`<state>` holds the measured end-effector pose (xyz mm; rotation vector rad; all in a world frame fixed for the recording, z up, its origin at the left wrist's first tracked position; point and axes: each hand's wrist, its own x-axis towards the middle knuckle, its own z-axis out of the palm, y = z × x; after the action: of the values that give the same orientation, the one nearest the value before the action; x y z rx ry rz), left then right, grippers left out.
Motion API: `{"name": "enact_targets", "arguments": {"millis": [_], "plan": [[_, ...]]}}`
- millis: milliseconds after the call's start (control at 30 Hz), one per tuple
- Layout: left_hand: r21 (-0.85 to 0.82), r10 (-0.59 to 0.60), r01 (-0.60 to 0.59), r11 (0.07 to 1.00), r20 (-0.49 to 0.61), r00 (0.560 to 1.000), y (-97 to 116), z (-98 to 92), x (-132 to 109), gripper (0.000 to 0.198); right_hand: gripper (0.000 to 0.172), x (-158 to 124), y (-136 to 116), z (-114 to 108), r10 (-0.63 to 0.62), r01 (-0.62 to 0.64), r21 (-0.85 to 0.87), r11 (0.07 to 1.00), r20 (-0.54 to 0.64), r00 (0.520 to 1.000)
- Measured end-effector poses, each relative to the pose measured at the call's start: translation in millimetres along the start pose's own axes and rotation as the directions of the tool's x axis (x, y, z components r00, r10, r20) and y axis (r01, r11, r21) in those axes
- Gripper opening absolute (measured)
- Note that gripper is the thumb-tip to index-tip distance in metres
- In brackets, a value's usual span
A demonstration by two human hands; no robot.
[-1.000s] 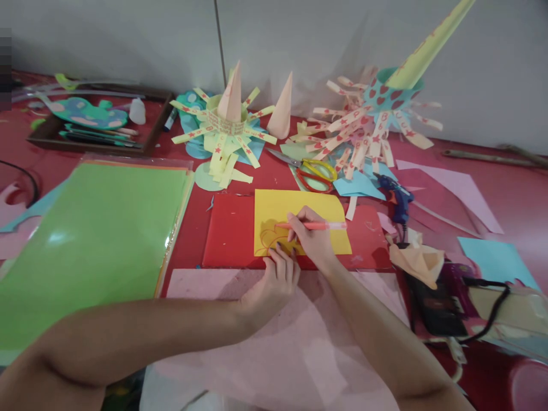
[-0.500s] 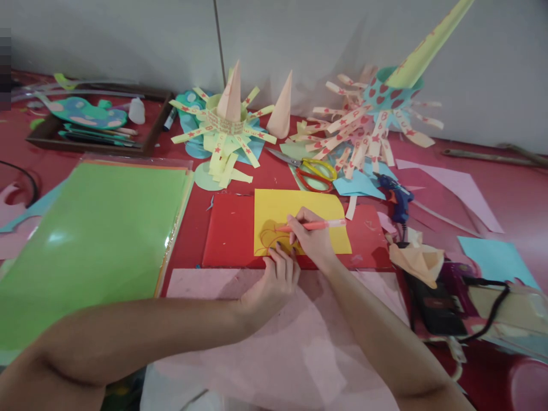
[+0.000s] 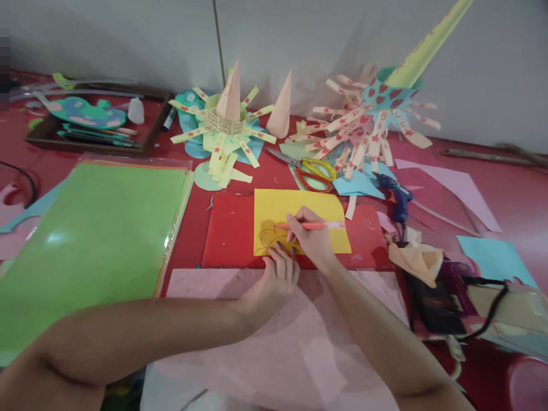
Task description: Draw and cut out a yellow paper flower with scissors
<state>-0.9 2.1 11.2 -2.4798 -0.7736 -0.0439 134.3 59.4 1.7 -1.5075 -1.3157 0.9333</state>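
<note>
A sheet of yellow paper (image 3: 299, 202) lies on a red board (image 3: 229, 231), with curved red outlines drawn on its lower left part. My right hand (image 3: 314, 237) is closed round a red felt-tip pen (image 3: 314, 226), its tip at the drawn lines. My left hand (image 3: 280, 274) rests just below, fingers stretched out and pressing on the paper's lower edge. Part of the drawing is hidden by the hands. Under my forearms spreads a large pale pink sheet (image 3: 257, 354).
Yellow-and-red scissors (image 3: 317, 174) lie behind the paper. Paper crafts (image 3: 226, 121) and a cone (image 3: 280, 108) stand along the wall. A glue gun (image 3: 398, 200) and a black phone (image 3: 439, 308) are right. Green sheets (image 3: 103, 228) and a dark tray (image 3: 148, 134) are left.
The pen tip has shifted very slightly along the red outline. My left hand stays in the same place on the paper.
</note>
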Motion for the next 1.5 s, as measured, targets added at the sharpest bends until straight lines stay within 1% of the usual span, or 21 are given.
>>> {"name": "enact_targets", "arguments": {"millis": [133,233,367,467,600,833,1033,1233,1433,1500], "plan": [[0.065,0.007,-0.006,0.998,-0.012,1.000,-0.2,0.1,0.0,0.034,0.035,0.3,-1.2,0.4,0.015,-0.015,0.014,1.000,-0.019,1.000],[0.088,0.009,-0.009,0.996,-0.007,1.000,-0.6,-0.4,0.3,0.036,0.036,1.0,-1.7,0.3,0.018,-0.018,0.037,0.999,-0.005,1.000],[0.090,0.019,-0.019,0.996,0.000,1.000,-0.9,-0.8,0.2,0.037,0.037,1.0,-1.0,0.2,0.015,-0.015,0.031,0.999,0.012,1.000],[0.087,0.014,-0.013,0.996,-0.010,1.000,-0.7,-0.2,-0.3,0.036,0.036,0.3,0.3,0.9,0.014,-0.013,0.011,1.000,-0.018,1.000],[0.085,0.013,-0.012,0.996,-0.016,1.000,0.1,0.7,-0.6,0.035,0.034,-0.2,1.9,1.9,0.004,-0.002,0.027,1.000,-0.050,0.999],[0.072,0.004,-0.003,0.997,-0.016,1.000,0.6,1.1,-0.2,0.033,0.033,-1.1,0.3,1.4,-0.001,0.002,0.010,1.000,-0.038,0.999],[0.069,0.002,0.000,0.998,-0.030,1.000,1.7,2.6,-0.8,0.034,0.033,-0.7,0.5,2.5,-0.026,0.025,-0.012,1.000,-0.090,0.996],[0.085,0.005,-0.002,0.996,-0.031,1.000,1.8,3.7,-0.8,0.035,0.032,-1.1,1.5,2.4,-0.028,0.027,-0.018,0.999,-0.073,0.997],[0.075,0.002,0.000,0.997,-0.035,0.999,0.6,3.3,-0.4,0.035,0.033,-3.0,2.1,3.2,-0.051,0.041,-0.073,0.997,-0.148,0.988],[0.073,0.001,0.001,0.997,-0.040,0.999,0.7,3.5,-0.6,0.035,0.033,-3.3,2.1,3.0,-0.047,0.036,-0.073,0.997,-0.151,0.987]]}}
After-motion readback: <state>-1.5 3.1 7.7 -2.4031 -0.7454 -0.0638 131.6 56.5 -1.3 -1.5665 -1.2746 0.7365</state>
